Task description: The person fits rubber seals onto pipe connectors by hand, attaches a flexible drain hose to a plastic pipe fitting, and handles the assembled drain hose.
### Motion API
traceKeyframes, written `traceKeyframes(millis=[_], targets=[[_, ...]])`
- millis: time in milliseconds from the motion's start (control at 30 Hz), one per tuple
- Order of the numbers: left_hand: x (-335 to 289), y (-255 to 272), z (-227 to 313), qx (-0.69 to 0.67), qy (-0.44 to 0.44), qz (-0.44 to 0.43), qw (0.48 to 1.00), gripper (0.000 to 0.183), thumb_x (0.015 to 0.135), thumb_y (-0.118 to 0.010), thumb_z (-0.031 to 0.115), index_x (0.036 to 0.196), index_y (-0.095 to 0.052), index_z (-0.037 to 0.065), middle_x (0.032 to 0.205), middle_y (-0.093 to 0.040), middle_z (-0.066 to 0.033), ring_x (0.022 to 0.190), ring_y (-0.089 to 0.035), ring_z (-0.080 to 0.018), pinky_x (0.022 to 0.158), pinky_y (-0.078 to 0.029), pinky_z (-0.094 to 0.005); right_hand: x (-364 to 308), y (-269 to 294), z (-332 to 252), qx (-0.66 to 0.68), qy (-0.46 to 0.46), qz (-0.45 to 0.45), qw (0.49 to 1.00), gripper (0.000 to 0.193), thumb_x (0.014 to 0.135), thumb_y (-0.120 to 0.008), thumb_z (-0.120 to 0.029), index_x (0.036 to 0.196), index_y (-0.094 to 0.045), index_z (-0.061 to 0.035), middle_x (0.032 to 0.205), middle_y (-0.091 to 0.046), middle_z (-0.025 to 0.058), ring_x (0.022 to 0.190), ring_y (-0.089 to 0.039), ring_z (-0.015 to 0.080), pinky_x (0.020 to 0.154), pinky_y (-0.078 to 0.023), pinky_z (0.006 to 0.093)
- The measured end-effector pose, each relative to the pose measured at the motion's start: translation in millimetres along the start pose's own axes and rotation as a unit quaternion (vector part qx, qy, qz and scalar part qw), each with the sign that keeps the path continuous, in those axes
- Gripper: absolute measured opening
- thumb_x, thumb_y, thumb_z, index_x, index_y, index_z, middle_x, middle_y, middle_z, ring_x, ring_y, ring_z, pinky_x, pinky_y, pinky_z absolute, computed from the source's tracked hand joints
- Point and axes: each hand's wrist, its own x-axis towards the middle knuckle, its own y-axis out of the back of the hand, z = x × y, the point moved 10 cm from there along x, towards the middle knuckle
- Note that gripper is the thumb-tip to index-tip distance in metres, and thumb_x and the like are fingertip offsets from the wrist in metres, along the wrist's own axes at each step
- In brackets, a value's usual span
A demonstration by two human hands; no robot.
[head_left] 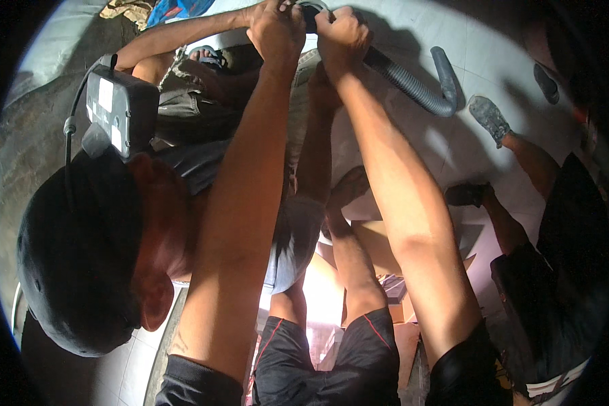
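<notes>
At the top of the view both my arms are stretched far forward. My left hand [276,35] is closed, knuckles up, next to a dark piece [310,19] that shows between my hands. What its fingers hold is hidden. Fingers curled, my right hand [344,39] grips at the other side of that dark piece. From behind my right wrist a grey corrugated hose [402,82] runs right and bends upward at its far end. A co-worker's forearm [189,35] reaches in from the left to my left hand.
A co-worker in a black cap [74,250], with a dark box-shaped device [122,108] on it, leans close on my left. Another person's foot in a grey shoe [488,116] stands right of the hose. Open cardboard [379,243] lies below on the tiled floor [413,145].
</notes>
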Motion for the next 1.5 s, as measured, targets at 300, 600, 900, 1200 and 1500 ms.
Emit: traceKeyframes(millis=[300,600,900,1200,1500], targets=[[13,-43,-49,-0.114,0.063,-0.114,0.985,0.025,0.077,-0.073,0.019,0.097,-0.065,0.005,0.087,-0.068,-0.0161,0.079,-0.065,-0.0331,0.073,-0.051,-0.0420,7,-8,-5,0.091,0.065,0.038,0.993,0.030,0.085,-0.059,-0.031,0.085,-0.068,-0.0026,0.080,-0.068,0.0198,0.076,-0.065,0.0399,0.075,-0.049,0.0482],[-10,3,-28,-0.014,0.074,-0.093,0.993,0.018,0.079,-0.068,0.009,0.096,-0.065,0.005,0.095,-0.069,-0.0136,0.087,-0.066,-0.0276,0.079,-0.052,-0.0406,20,-11,8,0.260,0.088,-0.079,0.958,0.025,0.085,-0.060,-0.023,0.089,-0.068,0.0001,0.083,-0.066,0.0209,0.076,-0.065,0.0372,0.068,-0.050,0.0394],[-33,4,-28,0.000,0.177,-0.121,0.977,0.029,0.080,-0.063,0.031,0.075,-0.070,0.004,0.078,-0.070,-0.0169,0.076,-0.070,-0.0352,0.071,-0.055,-0.0432,19,-22,4,0.236,0.088,-0.160,0.955,0.026,0.075,-0.065,-0.019,0.097,-0.069,-0.0050,0.085,-0.067,0.0186,0.078,-0.066,0.0331,0.070,-0.050,0.0388],[-40,-5,-36,-0.034,0.234,-0.087,0.968,0.027,0.081,-0.068,0.028,0.085,-0.074,0.002,0.077,-0.072,-0.0162,0.075,-0.072,-0.0267,0.072,-0.054,-0.0386,22,-16,-3,0.212,0.072,-0.156,0.962,0.030,0.071,-0.064,-0.015,0.099,-0.068,-0.0050,0.088,-0.066,0.0202,0.079,-0.065,0.0334,0.071,-0.050,0.0394],[-42,-7,-43,-0.016,0.259,-0.094,0.961,0.029,0.082,-0.070,0.030,0.080,-0.073,0.001,0.076,-0.072,-0.0128,0.074,-0.071,-0.0228,0.072,-0.053,-0.0363,18,-15,-2,0.222,0.013,-0.164,0.961,0.026,0.071,-0.062,-0.010,0.096,-0.068,-0.0037,0.085,-0.066,0.0211,0.077,-0.065,0.0320,0.070,-0.050,0.0388]])
